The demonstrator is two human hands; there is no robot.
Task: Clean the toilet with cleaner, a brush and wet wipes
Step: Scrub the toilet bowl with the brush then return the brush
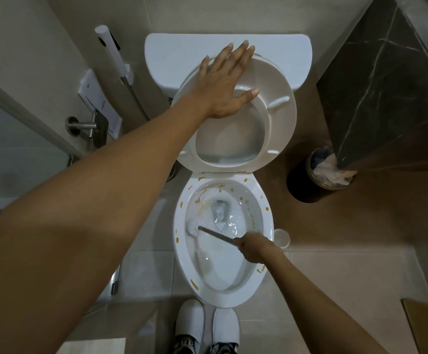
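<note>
The white ceramic toilet bowl (223,241) is seen from above, with the white plastic seat and lid (279,118) raised against the white cistern (172,54); the left hand (229,83) is laid flat on the raised seat near its upper edge, fingers straight and slightly spread, apparently so that seat and lid are kept from dropping while the bowl is worked; the right hand (252,249) is curled tightly round the grey handle of the white-headed toilet brush (195,227) at the bowl's right rim, the handle being slanted across so that the head is pressed to the inner wall at the left side; yellow-orange streaks of what is judged to be cleaner (267,208) are dotted along the rim and upper wall, so scrubbing is judged under way and far from finished; the small white brush holder (282,238) is stood on the floor just beside the right rim; no wet wipes can be made out.
</note>
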